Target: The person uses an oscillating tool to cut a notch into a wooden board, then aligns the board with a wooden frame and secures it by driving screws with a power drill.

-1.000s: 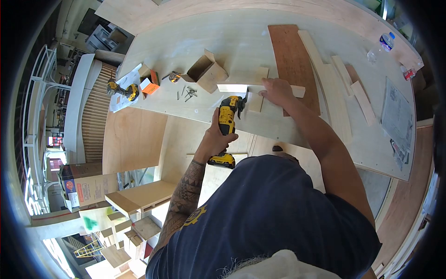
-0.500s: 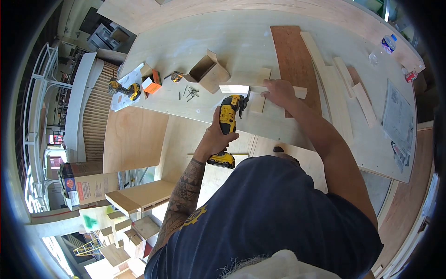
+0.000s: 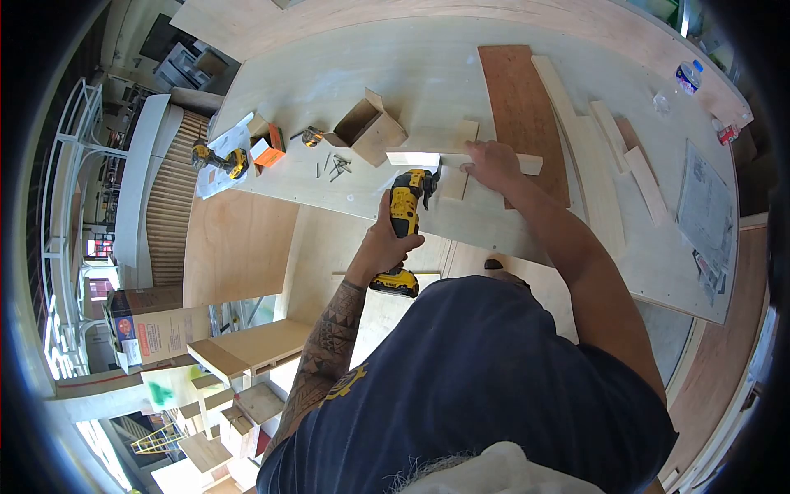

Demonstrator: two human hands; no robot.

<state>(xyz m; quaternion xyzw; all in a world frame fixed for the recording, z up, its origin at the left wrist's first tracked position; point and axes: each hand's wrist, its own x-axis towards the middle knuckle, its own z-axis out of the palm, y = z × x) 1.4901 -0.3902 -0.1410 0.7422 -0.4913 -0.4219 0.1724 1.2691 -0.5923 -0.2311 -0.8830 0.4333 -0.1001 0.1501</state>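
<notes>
My left hand grips a yellow and black cordless power tool, its head pointed at a pale wooden strip lying on the plywood worktable. My right hand presses flat on that strip near its right half. A small wooden block stands under the strip beside the tool's head. The tool's battery hangs below my left wrist, past the table's edge.
An open cardboard box and loose screws lie left of the strip. A second yellow drill rests on paper at the far left. A brown board, several pale offcuts, a water bottle and papers lie right.
Almost nothing moved. The tool and both hands shifted very slightly, staying at the strip.
</notes>
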